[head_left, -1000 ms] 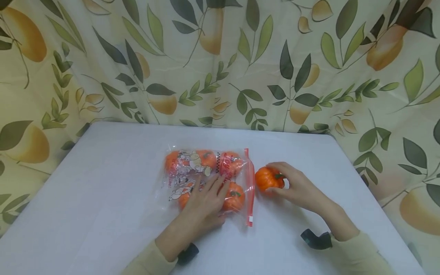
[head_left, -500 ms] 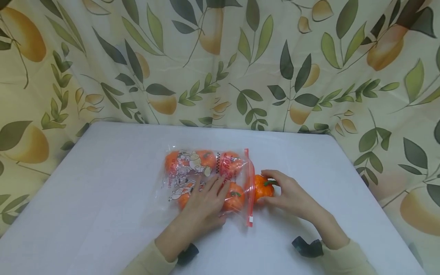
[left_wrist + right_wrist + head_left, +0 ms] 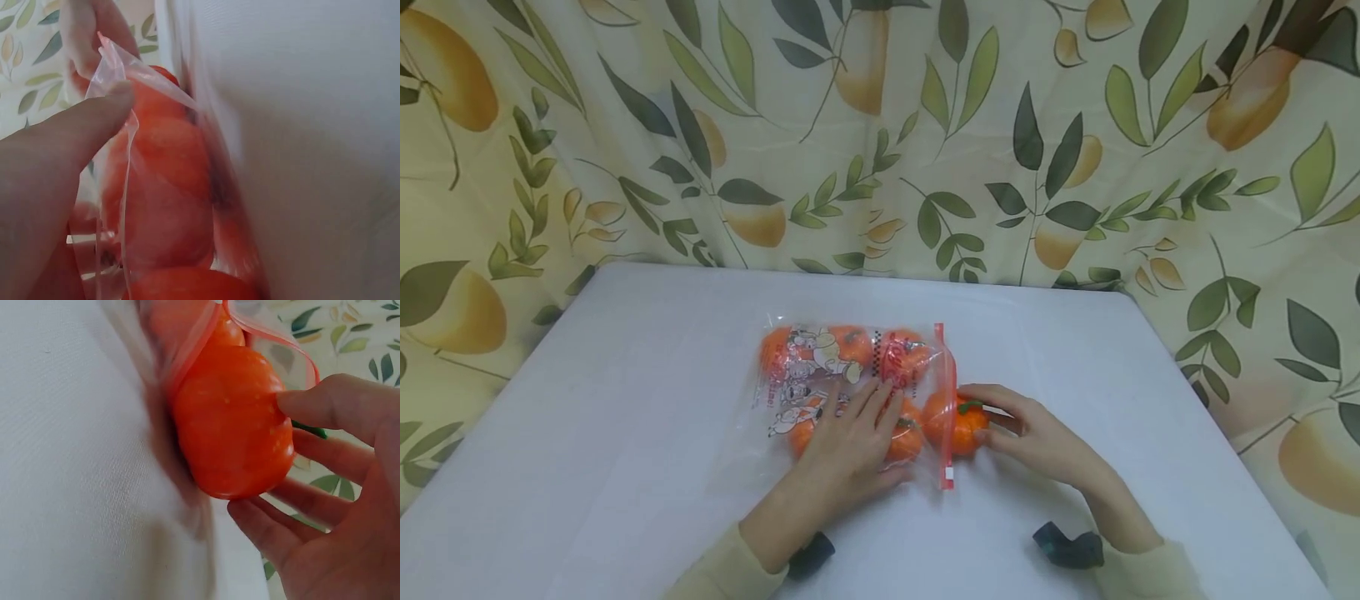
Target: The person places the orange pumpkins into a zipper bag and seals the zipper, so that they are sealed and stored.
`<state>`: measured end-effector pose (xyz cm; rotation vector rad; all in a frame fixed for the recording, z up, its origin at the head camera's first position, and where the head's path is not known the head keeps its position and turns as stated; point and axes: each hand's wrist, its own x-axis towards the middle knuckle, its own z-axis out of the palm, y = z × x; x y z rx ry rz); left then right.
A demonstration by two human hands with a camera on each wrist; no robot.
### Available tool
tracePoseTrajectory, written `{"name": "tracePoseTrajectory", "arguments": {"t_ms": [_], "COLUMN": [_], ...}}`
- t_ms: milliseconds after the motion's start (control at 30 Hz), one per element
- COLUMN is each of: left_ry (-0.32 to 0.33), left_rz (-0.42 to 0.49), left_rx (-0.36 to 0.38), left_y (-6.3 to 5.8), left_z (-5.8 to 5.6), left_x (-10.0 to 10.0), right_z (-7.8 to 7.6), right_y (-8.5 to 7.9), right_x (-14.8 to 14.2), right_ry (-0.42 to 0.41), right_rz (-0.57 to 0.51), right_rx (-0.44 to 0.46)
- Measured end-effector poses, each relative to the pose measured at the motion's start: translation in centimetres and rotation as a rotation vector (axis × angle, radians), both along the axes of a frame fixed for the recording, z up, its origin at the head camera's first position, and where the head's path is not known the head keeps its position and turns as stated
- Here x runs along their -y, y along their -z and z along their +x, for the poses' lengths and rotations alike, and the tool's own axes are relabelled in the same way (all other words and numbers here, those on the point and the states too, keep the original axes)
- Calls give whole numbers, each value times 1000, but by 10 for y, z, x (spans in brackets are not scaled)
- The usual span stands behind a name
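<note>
A clear zip bag (image 3: 790,392) with cartoon print lies flat, several orange toy pumpkins (image 3: 850,342) inside. My left hand (image 3: 850,446) rests on top of the bag with its fingers spread. In the left wrist view its thumb (image 3: 94,128) lies along the clear plastic beside the orange shapes. At the bag's red zip edge (image 3: 940,337), my right hand (image 3: 1048,437) grips another toy pumpkin (image 3: 972,429) with a green stem. The pumpkin's left part sits within the bag's mouth. From the right wrist, the red strips part around this pumpkin (image 3: 234,425).
The white table (image 3: 625,375) spreads around the bag on all sides. Behind it hangs a curtain (image 3: 880,150) with leaves and fruit printed on it. Dark devices (image 3: 1067,546) are worn at both wrists.
My right hand has moved left with the pumpkin, from beside the bag to partly inside its mouth. The nearest bagged pumpkin has shifted slightly left. My left hand has stayed nearly in place.
</note>
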<state>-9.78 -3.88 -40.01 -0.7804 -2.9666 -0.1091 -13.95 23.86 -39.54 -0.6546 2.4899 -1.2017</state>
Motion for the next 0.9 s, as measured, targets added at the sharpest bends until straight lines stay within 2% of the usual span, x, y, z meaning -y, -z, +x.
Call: {"name": "tracePoseTrajectory", "arguments": {"t_ms": [167, 333, 633, 900], "left_ry": [-25, -37, -52, -55], "left_rz": [0, 5, 33, 48], "left_rx": [4, -11, -23, -9], "left_y": [1, 2, 4, 6], "left_z": [-1, -1, -3, -5], "left_x": [-5, -10, -13, -16], "right_z": [-1, -1, 0, 2], "right_y": [5, 9, 18, 26], "right_x": [3, 7, 7, 20], "right_ry": [28, 52, 22, 11], "right_rz": [-67, -86, -172, -255], "right_rx": [79, 120, 171, 225]}}
